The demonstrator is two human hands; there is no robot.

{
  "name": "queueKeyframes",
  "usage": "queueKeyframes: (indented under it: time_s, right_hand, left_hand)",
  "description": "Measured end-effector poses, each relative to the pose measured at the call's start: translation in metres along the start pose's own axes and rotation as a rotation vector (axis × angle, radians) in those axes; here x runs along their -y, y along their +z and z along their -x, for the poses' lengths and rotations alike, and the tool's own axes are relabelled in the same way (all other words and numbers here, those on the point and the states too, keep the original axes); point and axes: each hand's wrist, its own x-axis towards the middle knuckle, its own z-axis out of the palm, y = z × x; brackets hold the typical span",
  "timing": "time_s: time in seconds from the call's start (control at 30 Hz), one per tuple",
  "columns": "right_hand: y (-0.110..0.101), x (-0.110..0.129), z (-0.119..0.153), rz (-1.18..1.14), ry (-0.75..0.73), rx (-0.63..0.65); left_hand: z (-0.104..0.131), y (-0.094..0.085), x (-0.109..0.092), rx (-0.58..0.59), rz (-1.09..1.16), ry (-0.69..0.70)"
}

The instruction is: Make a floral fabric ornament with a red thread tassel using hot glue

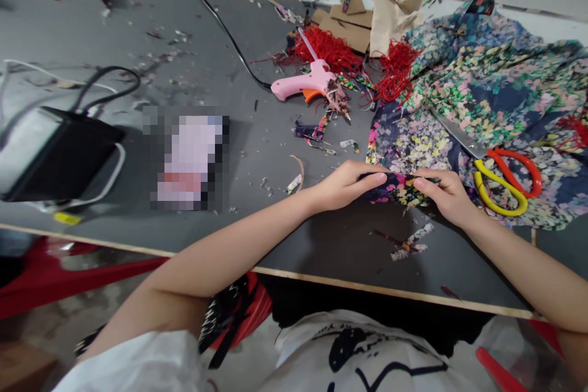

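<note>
Between my two hands stretches a small piece of dark floral fabric (399, 187), with pink and yellow blossoms on it. My left hand (346, 185) pinches its left end, thumb on top. At its right end, my right hand (443, 192) grips with thumb and fingers closed. Right behind lies a large floral cloth (496, 86) in blues, greens and pinks, spread over the table. Scissors (503, 177) with one red and one yellow handle rest on that cloth, just right of my right hand. Fabric scraps (413, 244) lie in front of my hands.
A pink glue gun (305, 81) with a black cord lies behind my left hand. Red threads (328, 49), cardboard pieces (346, 24) and cream cloth (390, 9) are heaped at the back. A blurred-out phone-like object (188, 159) and a black box (59, 153) with cables stand left.
</note>
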Motion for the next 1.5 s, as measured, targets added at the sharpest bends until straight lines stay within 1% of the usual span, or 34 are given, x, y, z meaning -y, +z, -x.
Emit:
queueKeyframes:
  time_s: [0.17, 0.2, 0.23, 0.37, 0.47, 0.57, 0.63, 0.73, 0.8, 0.93, 1.1, 1.23, 1.4, 1.5]
  right_hand:
    - [-0.001, 0.01, -0.003, -0.052, -0.032, 0.087]
    - [0.0, 0.011, -0.003, -0.052, -0.029, 0.086]
    - [0.0, 0.011, -0.003, -0.05, -0.025, 0.063]
    - [0.002, 0.006, -0.001, -0.08, -0.046, -0.094]
    - [0.003, 0.004, 0.001, -0.066, -0.068, -0.149]
    - [0.003, 0.004, 0.001, -0.043, -0.089, -0.197]
    - [0.003, 0.005, 0.001, -0.046, -0.103, -0.188]
    - [0.003, 0.007, -0.001, -0.063, -0.091, -0.132]
    - [0.003, 0.009, -0.001, -0.067, -0.084, -0.122]
    - [0.003, 0.01, -0.002, -0.076, -0.122, -0.148]
    - [0.005, 0.007, -0.002, -0.083, -0.083, -0.162]
    - [0.005, 0.006, -0.001, -0.083, -0.093, -0.188]
    - [0.005, 0.005, -0.001, -0.049, -0.104, -0.255]
    - [0.005, 0.004, -0.002, -0.039, -0.096, -0.288]
  left_hand:
    - [-0.001, 0.0, 0.001, -0.019, 0.067, 0.032]
    - [-0.002, 0.0, 0.0, -0.017, 0.089, 0.032]
    - [-0.002, 0.0, -0.001, -0.017, 0.112, 0.033]
    - [-0.002, -0.001, -0.004, -0.049, 0.181, 0.046]
    - [-0.002, -0.001, -0.004, -0.113, 0.166, 0.053]
    - [-0.003, -0.001, -0.002, -0.194, 0.127, 0.096]
    - [-0.003, -0.001, -0.001, -0.201, 0.136, 0.11]
    - [-0.003, 0.0, 0.0, -0.146, 0.179, 0.096]
    - [-0.003, 0.001, 0.001, -0.133, 0.191, 0.085]
    - [-0.004, 0.002, 0.0, -0.166, 0.2, 0.064]
    - [-0.003, 0.002, -0.002, -0.208, 0.177, 0.049]
    - [-0.002, 0.003, -0.003, -0.28, 0.137, 0.052]
    - [-0.003, 0.005, 0.006, -0.483, 0.303, 0.024]
    - [-0.004, 0.005, 0.01, -0.496, 0.311, 0.029]
